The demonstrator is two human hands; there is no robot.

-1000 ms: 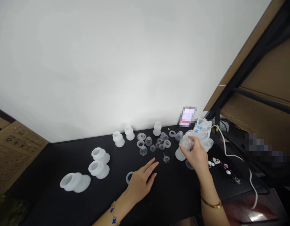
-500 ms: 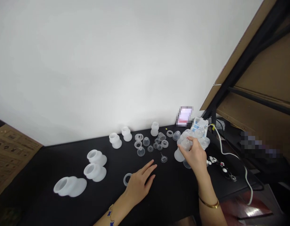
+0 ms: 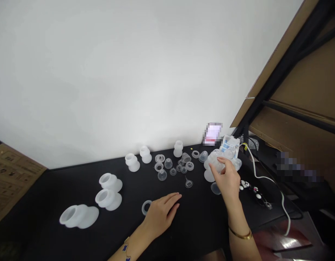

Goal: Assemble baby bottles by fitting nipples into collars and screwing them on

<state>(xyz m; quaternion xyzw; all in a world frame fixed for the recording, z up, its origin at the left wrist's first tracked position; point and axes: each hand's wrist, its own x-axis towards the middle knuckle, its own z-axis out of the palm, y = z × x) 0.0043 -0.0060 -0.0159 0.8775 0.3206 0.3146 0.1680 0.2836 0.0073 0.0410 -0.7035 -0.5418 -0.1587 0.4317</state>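
My right hand (image 3: 227, 179) is at the right of the black table (image 3: 61, 239), its fingers closed round a frosted translucent plastic part (image 3: 215, 166) at the edge of a pile of similar clear domed pieces (image 3: 229, 156). A white cup-shaped part (image 3: 209, 176) stands just left of that hand. My left hand (image 3: 162, 210) lies flat on the table with fingers stretched out, holding nothing. A clear ring (image 3: 146, 207) lies right beside its thumb side.
Several small clear rings and caps (image 3: 172, 165) are scattered mid-table, with white flanged cups (image 3: 109, 188) to the left and one lying on its side (image 3: 78, 216). A white cable (image 3: 265, 177) and black-and-white charms (image 3: 256, 192) lie right. A cardboard box (image 3: 9, 174) sits far left, shelving (image 3: 300, 90) right.
My right hand has lowered the frosted part slightly toward the pile. My left hand has flattened and drawn back a little. The view has drifted a bit.
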